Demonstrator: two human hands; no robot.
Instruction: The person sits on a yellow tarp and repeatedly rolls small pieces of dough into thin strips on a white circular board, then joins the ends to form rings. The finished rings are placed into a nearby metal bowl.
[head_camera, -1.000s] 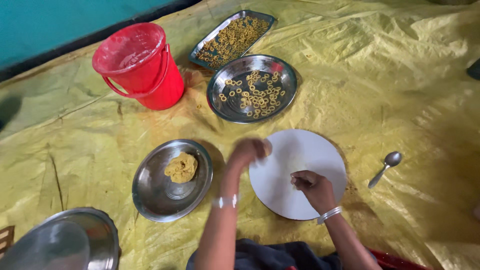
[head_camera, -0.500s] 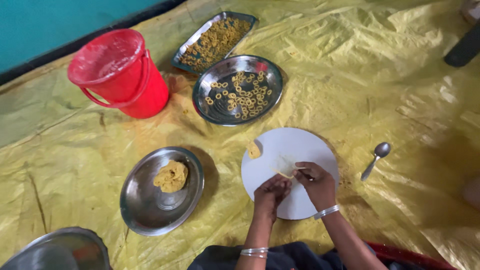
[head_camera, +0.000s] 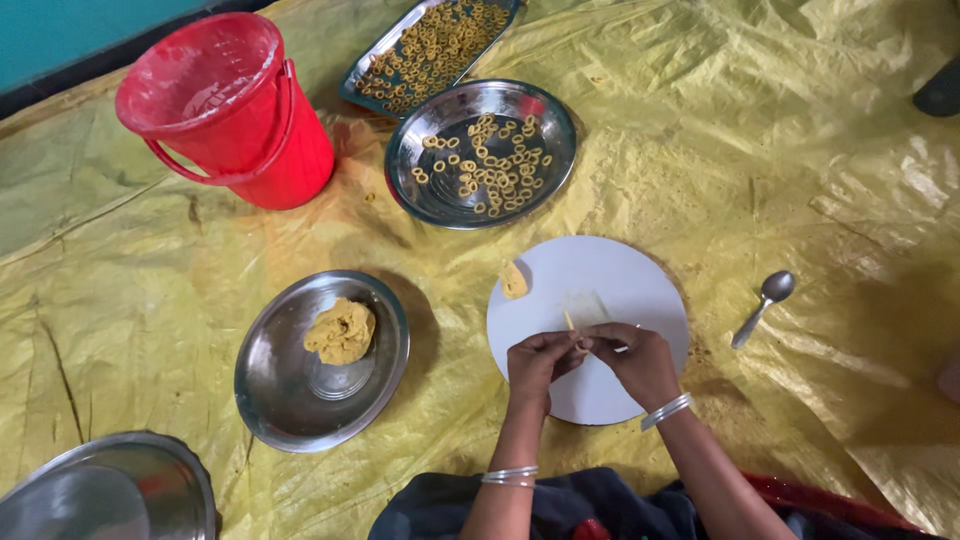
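As both work one thin dough strip (head_camera: 570, 322) over the white round board (head_camera: 640, 285), left hand (head_camera: 537, 358) & right hand (head_camera: 632, 358) pinch it; spare dough lump (head_camera: 513, 281) at board's far-left edge.

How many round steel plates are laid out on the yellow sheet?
3: one holding dough rings beside the red bucket, one with a dough lump left of the white board, one partly cut off at bottom left.

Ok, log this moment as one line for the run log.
left hand: pinching dough strip | right hand: pinching same strip | over: white round board | nearby: dough plate, ring plate, spoon
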